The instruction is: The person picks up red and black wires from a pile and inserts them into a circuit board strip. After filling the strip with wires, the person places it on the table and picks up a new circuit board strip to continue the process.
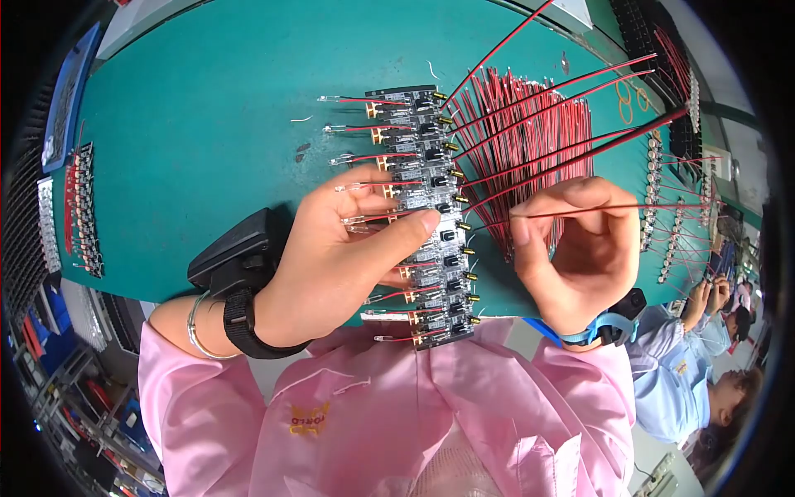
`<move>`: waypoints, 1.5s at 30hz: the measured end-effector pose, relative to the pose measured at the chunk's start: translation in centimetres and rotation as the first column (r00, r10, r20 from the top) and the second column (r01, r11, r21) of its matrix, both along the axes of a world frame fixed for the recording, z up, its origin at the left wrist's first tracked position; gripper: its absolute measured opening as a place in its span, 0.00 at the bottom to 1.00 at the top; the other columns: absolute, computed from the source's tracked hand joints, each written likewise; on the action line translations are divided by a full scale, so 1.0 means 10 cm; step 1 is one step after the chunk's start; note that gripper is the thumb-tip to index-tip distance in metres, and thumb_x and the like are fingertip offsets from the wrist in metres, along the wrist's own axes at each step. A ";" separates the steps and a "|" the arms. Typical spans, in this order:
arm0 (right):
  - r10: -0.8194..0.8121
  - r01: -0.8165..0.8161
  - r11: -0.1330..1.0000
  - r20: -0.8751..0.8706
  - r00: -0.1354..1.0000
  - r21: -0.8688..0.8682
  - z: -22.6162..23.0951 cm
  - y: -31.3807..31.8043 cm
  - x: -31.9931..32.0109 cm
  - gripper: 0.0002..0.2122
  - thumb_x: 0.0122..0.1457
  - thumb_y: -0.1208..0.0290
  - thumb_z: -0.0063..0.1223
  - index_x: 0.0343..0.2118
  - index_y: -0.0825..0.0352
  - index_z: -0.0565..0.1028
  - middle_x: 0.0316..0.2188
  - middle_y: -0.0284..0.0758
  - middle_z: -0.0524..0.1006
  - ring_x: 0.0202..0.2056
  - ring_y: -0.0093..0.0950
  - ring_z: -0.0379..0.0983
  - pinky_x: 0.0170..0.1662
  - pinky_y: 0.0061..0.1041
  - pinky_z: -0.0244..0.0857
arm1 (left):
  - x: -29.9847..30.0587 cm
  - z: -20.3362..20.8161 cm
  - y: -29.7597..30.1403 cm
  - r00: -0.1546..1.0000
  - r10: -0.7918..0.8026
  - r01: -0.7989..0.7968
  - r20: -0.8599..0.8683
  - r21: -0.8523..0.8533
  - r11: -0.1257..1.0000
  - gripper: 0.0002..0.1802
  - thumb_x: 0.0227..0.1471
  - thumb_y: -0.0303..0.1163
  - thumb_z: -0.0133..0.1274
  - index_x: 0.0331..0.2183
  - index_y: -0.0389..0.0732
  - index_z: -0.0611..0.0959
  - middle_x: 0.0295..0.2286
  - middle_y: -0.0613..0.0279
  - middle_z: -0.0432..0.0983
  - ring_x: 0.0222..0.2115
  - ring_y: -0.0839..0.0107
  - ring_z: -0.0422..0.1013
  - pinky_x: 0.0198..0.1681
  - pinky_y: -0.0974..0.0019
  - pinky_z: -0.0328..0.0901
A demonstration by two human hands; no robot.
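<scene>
A long black circuit board panel (437, 153) runs from the middle of the table toward my body. Small clear LEDs on red and black leads stick out along its left side, and yellow-tipped parts line its right side. My left hand (352, 236) grips the panel, thumb on top and fingers beneath. Between the thumb and fingers of my right hand (580, 248) is a thin red wire (571, 214), reaching left to the panel's right edge. Several more red wires rise from the panel toward the upper right. Whether the held wire is attached cannot be made out.
A thick bundle of red wires (530, 124) lies right of the panel on the green table (207, 124). Wired boards (85, 211) lie at the far left, others (654, 190) at the right. Rubber bands (625, 103) lie at the upper right. Co-workers sit to the right.
</scene>
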State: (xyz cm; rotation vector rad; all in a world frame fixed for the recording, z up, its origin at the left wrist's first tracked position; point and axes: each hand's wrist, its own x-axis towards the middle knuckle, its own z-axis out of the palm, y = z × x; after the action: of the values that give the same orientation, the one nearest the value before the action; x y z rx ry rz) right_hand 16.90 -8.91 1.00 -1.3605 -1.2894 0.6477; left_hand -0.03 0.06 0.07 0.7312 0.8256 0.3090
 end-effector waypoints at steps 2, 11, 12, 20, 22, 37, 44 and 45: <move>0.030 -0.029 0.999 0.079 0.996 -0.014 0.02 -0.01 -0.02 0.18 0.42 0.89 0.50 0.37 0.74 0.61 0.24 0.38 0.71 0.28 0.22 0.67 0.30 0.16 0.60 | 0.00 0.01 0.00 1.000 -0.007 0.007 0.008 0.004 1.000 0.15 0.47 0.28 0.51 0.38 0.34 0.70 0.30 0.63 0.74 0.27 0.81 0.70 0.22 0.78 0.68; 0.149 -0.148 0.989 0.283 0.947 -0.028 0.01 0.09 0.05 0.09 0.38 0.83 0.59 0.25 0.71 0.73 0.22 0.34 0.73 0.22 0.23 0.65 0.25 0.18 0.58 | -0.01 0.05 0.02 1.000 -0.002 0.002 -0.001 -0.013 1.000 0.15 0.47 0.28 0.51 0.38 0.35 0.70 0.30 0.64 0.74 0.27 0.81 0.70 0.22 0.79 0.68; 0.136 -0.125 0.991 0.304 0.943 -0.054 0.03 0.10 0.04 0.08 0.38 0.83 0.59 0.24 0.71 0.73 0.21 0.34 0.73 0.21 0.24 0.65 0.25 0.19 0.58 | -0.01 0.04 0.01 1.000 -0.003 0.003 0.002 -0.006 1.000 0.15 0.47 0.28 0.51 0.38 0.35 0.70 0.30 0.63 0.74 0.27 0.81 0.70 0.22 0.79 0.68; 0.170 -0.108 0.970 0.296 0.940 -0.216 0.04 0.07 0.06 0.04 0.40 0.81 0.55 0.20 0.71 0.72 0.20 0.34 0.71 0.21 0.24 0.62 0.26 0.20 0.54 | -0.01 0.03 0.01 1.000 -0.002 0.002 0.002 0.006 1.000 0.14 0.47 0.27 0.51 0.38 0.35 0.70 0.30 0.63 0.74 0.27 0.81 0.70 0.22 0.79 0.67; 0.171 -0.112 0.972 0.293 0.941 -0.207 0.06 0.07 0.06 0.04 0.39 0.81 0.55 0.20 0.71 0.71 0.19 0.33 0.70 0.20 0.23 0.62 0.26 0.20 0.54 | 0.00 0.04 0.02 1.000 0.001 -0.001 0.019 -0.006 1.000 0.13 0.47 0.27 0.51 0.37 0.35 0.70 0.30 0.63 0.74 0.26 0.82 0.70 0.22 0.79 0.67; 0.182 -0.100 0.946 0.250 0.951 -0.308 0.09 0.05 0.03 0.05 0.38 0.81 0.56 0.18 0.69 0.70 0.16 0.31 0.69 0.19 0.22 0.61 0.23 0.19 0.54 | 0.00 0.04 0.00 1.000 -0.005 0.006 -0.011 0.013 1.000 0.13 0.47 0.26 0.50 0.37 0.34 0.70 0.28 0.64 0.74 0.23 0.83 0.70 0.20 0.80 0.65; 0.179 -0.097 0.925 0.195 0.964 -0.367 0.09 0.03 0.01 0.05 0.38 0.82 0.54 0.17 0.70 0.69 0.17 0.31 0.68 0.20 0.19 0.60 0.23 0.17 0.53 | -0.01 0.05 -0.01 1.000 0.003 -0.003 0.000 0.003 1.000 0.13 0.47 0.27 0.51 0.37 0.34 0.70 0.28 0.64 0.73 0.23 0.83 0.69 0.20 0.79 0.65; 0.168 -0.090 0.927 0.190 0.967 -0.363 0.09 0.03 0.01 0.05 0.38 0.82 0.54 0.17 0.70 0.69 0.17 0.31 0.68 0.20 0.19 0.60 0.23 0.17 0.53 | -0.01 0.05 -0.01 1.000 0.005 -0.005 -0.001 0.004 1.000 0.13 0.47 0.27 0.51 0.37 0.34 0.70 0.29 0.63 0.73 0.23 0.83 0.69 0.20 0.79 0.65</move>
State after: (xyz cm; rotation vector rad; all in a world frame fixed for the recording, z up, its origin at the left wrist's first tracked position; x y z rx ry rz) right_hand 16.98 -8.58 1.88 -1.6859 -1.4988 0.8719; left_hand -0.15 -0.02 0.60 0.7333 0.8280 0.3144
